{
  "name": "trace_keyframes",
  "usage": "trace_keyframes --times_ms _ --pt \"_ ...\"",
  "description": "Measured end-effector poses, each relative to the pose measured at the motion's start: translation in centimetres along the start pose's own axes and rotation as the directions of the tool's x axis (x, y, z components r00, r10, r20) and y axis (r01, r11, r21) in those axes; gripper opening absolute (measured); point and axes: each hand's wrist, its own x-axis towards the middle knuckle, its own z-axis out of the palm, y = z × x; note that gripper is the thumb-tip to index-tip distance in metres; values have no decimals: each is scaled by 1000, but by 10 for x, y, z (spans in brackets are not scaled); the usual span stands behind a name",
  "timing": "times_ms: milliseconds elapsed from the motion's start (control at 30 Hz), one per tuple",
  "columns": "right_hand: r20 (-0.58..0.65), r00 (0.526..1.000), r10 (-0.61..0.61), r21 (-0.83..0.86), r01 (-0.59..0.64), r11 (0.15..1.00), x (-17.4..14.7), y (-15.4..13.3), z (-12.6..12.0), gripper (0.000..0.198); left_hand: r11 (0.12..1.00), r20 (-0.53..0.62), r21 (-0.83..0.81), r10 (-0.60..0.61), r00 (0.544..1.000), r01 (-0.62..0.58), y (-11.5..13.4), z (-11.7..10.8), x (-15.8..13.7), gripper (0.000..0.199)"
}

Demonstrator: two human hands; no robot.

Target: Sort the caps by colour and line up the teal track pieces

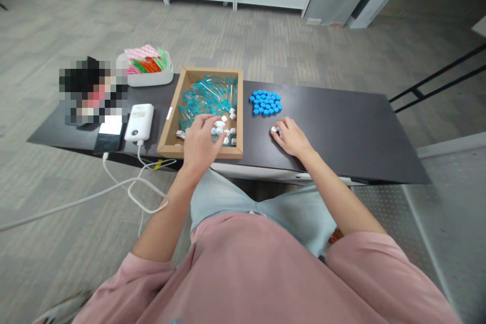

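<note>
White caps (pixel 222 129) lay in cardboard tray (pixel 172 124), counter near edge; left hand (pixel 199 144) fingers spread over them, grip unclear. Right hand (pixel 290 136) pinched one white piece (pixel 274 129) below blue cluster (pixel 266 102). Risk: small piece slipping, rolling off edge.

No readable text, number or brand is being shown anywhere. A small label on the cardboard box (pixel 169 114) is being seen, but its print is too small to be read.

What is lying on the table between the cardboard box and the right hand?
Nothing: in the head view, the dark table is bare between the cardboard box and the right hand.
</note>
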Motion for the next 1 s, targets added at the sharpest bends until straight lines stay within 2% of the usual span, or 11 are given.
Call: trace_keyframes --times_ms 200,300,367,500,600,700,800,900,1000 --pt "-129 988 81 112 -66 991 12 -4 5 46 997 -173 -29 -69 983 65 -26 -33 -31 26" --pt "-213 972 96 220 -47 974 35 -25 5 49 995 -236 -24 -102 966 99 -36 -50 -44 24" --pt "-248 967 52 291 23 957 55 -52 5 48 993 -298 -5 -116 948 120 -46 -58 -47 25" --pt "-250 957 -147 350 231 908 92 -120 7 44 989 -422 39 -110 900 139 -73 -69 -38 31" --pt "-219 945 -243 350 309 884 109 -142 9 42 986 -431 3 -151 889 169 -95 -76 -25 36" --pt "-247 950 -191 338 270 902 113 -117 6 41 979 -397 -37 -198 896 200 -114 -78 -16 39" --pt "-247 969 -21 244 84 966 109 -63 -2 46 976 -371 -65 -216 903 207 -121 -73 -16 41" --pt "-150 978 147 60 -140 988 106 -13 -6 87 979 -342 -74 -204 917 190 -117 -62 -21 38" --pt "-33 981 190 -47 -192 980 111 12 -4 119 983 -325 -66 -181 928 169 -111 -55 -25 34"
